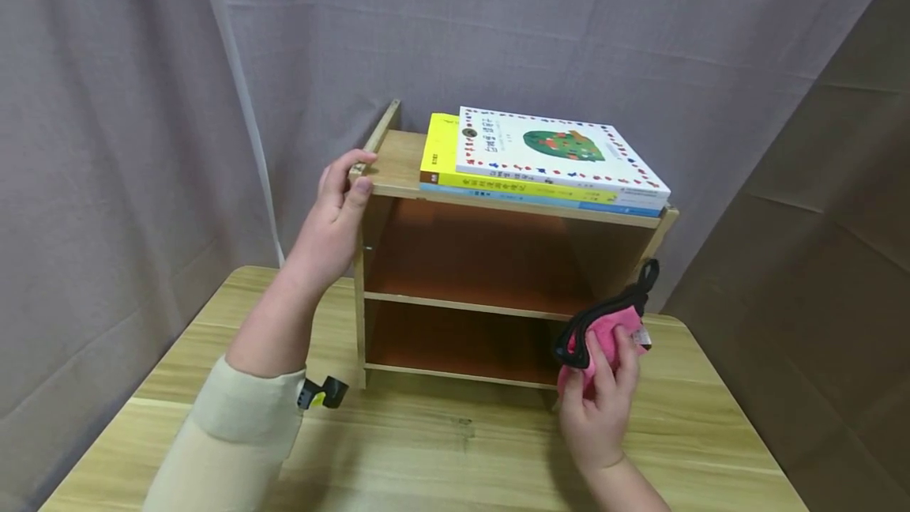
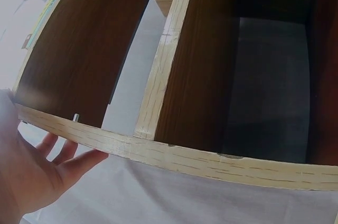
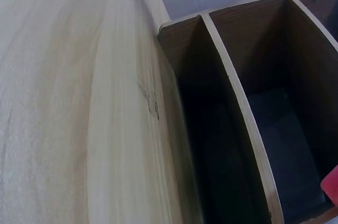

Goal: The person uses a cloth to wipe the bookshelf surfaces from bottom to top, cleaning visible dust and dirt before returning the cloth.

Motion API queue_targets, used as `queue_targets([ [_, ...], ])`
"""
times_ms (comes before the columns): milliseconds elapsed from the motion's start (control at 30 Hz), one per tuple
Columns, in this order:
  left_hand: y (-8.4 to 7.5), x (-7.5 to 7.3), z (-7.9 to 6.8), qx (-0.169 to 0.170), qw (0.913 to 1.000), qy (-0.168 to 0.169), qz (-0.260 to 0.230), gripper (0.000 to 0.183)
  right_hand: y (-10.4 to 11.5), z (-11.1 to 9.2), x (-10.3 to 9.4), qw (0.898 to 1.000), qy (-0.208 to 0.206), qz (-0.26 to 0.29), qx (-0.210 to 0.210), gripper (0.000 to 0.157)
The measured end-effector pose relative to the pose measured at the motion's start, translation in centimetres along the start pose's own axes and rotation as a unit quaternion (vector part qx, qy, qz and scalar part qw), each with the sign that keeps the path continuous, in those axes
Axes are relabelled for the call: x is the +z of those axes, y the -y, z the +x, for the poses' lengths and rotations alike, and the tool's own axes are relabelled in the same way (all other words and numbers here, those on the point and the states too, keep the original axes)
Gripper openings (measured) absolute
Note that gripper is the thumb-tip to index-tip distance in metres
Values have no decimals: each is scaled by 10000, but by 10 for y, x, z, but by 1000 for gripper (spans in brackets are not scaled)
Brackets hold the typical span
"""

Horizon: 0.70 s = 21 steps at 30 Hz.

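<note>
A small wooden shelf (image 1: pixel 395 165) with open compartments stands on the table. My left hand (image 1: pixel 334 208) grips its upper left corner, with the thumb on the front edge and fingers over the side panel. In the left wrist view, the fingers (image 2: pixel 66 155) of that hand reach round the outside of the panel. My right hand (image 1: pixel 603 405) holds a folded pink cloth (image 1: pixel 604 334) with black trim and a black loop, in front of the shelf's right side. Only a pink corner of the cloth (image 3: pixel 331 184) shows in the right wrist view.
Stacked on the shelf's top board are a white picture book (image 1: pixel 505 144), a yellow book (image 1: pixel 437 150) and a blue book (image 1: pixel 455 190). Grey curtain (image 1: pixel 320 38) hangs behind the wooden table (image 1: pixel 426 441). A brown panel (image 1: pixel 810 259) rises at the right.
</note>
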<state>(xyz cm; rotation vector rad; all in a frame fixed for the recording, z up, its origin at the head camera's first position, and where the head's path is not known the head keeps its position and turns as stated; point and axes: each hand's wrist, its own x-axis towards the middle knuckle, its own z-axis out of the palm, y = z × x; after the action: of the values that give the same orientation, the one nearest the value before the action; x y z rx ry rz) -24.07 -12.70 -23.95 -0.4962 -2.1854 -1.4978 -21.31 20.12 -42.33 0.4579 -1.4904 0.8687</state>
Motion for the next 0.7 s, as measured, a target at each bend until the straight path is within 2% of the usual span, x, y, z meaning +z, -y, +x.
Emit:
queue_targets([
  [167,-2,1,-1,41,10000,-42,69,36,5,2,3,9990,374,-180,-192,36],
  [300,-9,1,-3,10,10000,-10,73,36,-2,0,4,9957,752,-420,-343,39],
  [467,6,2,3,35,10000,-11,61,37,-13,-3,3,9888,1113,-784,-617,43],
  [567,17,2,6,89,9999,-69,95,38,-16,-3,4,9869,1143,-852,-750,42],
  [700,22,3,8,198,9996,-144,120,38,-18,-4,6,9856,1189,-851,-848,41],
])
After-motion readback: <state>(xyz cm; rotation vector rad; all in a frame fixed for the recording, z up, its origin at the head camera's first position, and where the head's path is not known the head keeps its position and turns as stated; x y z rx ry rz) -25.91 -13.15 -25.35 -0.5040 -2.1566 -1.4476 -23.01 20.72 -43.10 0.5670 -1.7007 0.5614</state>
